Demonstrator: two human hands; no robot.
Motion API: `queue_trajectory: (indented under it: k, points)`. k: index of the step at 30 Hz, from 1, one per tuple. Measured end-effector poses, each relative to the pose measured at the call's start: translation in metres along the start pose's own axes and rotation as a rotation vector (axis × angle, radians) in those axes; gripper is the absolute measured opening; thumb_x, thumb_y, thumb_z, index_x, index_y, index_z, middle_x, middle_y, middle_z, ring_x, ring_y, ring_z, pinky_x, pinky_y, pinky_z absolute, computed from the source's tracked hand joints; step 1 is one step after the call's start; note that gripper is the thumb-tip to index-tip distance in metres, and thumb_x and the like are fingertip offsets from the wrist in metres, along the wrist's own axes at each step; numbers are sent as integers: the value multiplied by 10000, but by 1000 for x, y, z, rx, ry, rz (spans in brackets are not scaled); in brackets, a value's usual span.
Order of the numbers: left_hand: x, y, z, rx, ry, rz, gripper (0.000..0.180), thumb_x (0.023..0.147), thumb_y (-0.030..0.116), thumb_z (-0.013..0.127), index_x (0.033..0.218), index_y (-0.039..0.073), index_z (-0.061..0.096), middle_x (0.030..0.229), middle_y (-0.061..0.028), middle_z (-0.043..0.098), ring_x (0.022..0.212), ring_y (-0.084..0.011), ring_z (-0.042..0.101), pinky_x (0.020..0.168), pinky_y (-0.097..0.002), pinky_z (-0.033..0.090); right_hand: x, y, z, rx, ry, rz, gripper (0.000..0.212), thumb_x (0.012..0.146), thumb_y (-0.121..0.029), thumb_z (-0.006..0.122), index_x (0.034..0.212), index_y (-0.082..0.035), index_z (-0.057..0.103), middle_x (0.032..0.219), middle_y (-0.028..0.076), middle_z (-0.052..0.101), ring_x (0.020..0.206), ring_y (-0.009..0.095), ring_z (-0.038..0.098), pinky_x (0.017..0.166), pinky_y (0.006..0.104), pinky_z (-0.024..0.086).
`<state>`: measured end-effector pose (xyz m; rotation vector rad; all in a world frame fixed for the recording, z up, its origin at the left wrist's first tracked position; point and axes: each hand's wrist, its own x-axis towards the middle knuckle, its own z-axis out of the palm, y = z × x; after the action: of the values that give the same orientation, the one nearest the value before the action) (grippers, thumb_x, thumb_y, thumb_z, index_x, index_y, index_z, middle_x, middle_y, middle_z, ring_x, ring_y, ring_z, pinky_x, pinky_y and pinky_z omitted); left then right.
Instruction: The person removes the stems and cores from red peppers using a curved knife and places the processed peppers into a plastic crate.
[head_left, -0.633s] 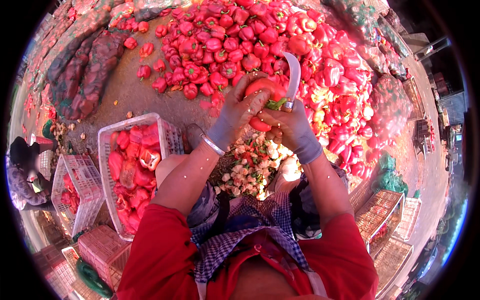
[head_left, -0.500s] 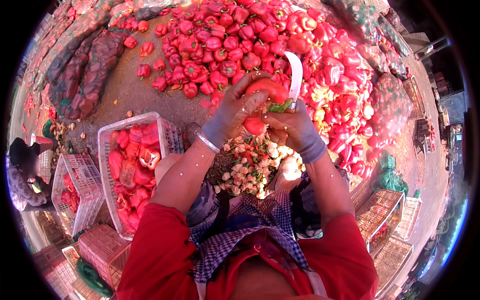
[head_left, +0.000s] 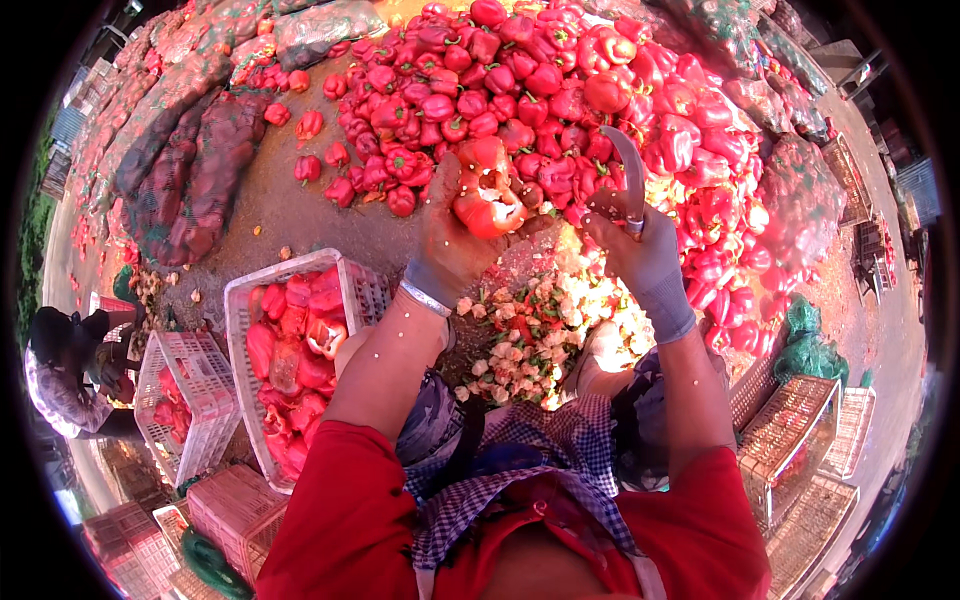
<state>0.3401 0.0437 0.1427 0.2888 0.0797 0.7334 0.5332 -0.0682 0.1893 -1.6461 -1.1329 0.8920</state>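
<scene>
My left hand (head_left: 452,222), in a dirty glove with a grey cuff, is closed round a red bell pepper (head_left: 490,212). A pale-edged opening shows in the pepper's side. To the right and apart from it, my right hand (head_left: 632,238), gloved too, grips a curved knife (head_left: 631,168) with its blade pointing up. Under both hands a heap of cut-out pepper cores (head_left: 530,330) lies on the ground between my feet. Just beyond my hands rises a large pile of whole red bell peppers (head_left: 480,90).
At my left stands a white plastic crate (head_left: 240,350) with cored peppers in it. Another crate (head_left: 205,400) sits beside a crouching person (head_left: 68,375). Stacked crates (head_left: 790,430) and green netting (head_left: 810,345) are at my right. Filled mesh sacks (head_left: 185,180) lie at the far left.
My right hand has drawn away from the pepper to the right with the knife. The green stem end no longer shows at the pepper, which now has an open hole.
</scene>
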Motion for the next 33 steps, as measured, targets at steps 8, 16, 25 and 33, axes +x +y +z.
queue_trajectory:
  k: [8,16,25,33]
  points:
    - [7,-28,-16,449,-38,1,633,949,511,484,1353,25,450,1233,-160,576,1101,-305,584,929,-456,492,1,-10,23,265,-268,163,197,903,-160,655,1024,-8,624,679,-4,568,516,60,503,446,235,401]
    - [3,-48,-4,500,-53,130,402,999,347,441,1222,20,512,1124,-67,580,1063,-159,554,943,-321,447,7,17,42,317,-108,194,125,865,-70,658,938,8,592,667,28,579,483,103,521,391,263,405]
    - [-5,-54,-3,596,69,195,348,985,376,532,1164,77,531,1060,9,561,983,-77,505,863,-249,416,14,42,47,237,-82,110,179,918,-84,540,1089,-33,556,951,70,587,713,182,642,423,282,504]
    - [5,-15,-17,424,83,310,406,978,420,503,1184,71,532,1047,-26,579,896,-131,582,753,-315,517,-1,2,46,386,-76,81,166,893,-124,667,947,11,588,590,-5,479,397,78,436,366,227,291]
